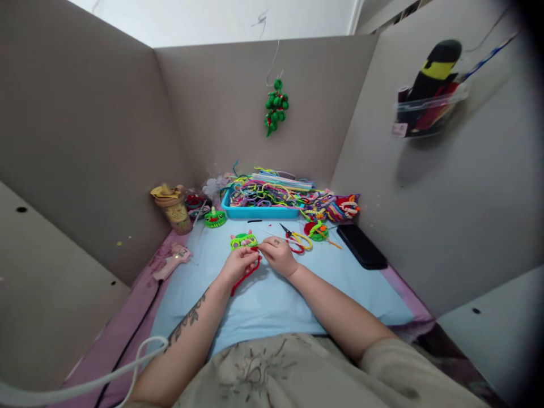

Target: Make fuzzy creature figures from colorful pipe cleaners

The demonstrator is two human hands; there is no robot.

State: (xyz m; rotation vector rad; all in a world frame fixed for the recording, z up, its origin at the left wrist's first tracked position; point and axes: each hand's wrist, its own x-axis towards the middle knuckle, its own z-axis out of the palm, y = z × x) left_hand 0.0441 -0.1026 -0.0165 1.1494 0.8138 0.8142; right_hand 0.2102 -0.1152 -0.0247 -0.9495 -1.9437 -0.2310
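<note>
Between both hands is a red fuzzy stem (245, 279), like a pipe cleaner, its tail hanging down toward my lap. My left hand (242, 264) pinches it from the left. My right hand (278, 255) closes its fingertips on the upper part of the same stem, right against the left fingertips. Just beyond the fingers lies a green fuzzy piece (243, 240) with pink bits and round yellow-rimmed shapes, partly covered by my hands. To the right of my right hand rest scissors (302, 241) with red and yellow handles.
A blue tray (263, 212) heaped with coloured stems stands at the back. A glue gun (173, 262) with a black cord lies left; a black phone-like case (361, 246) lies right. Green fuzzy pieces (215, 217) sit around, near a cup (175, 209). Grey panels enclose three sides.
</note>
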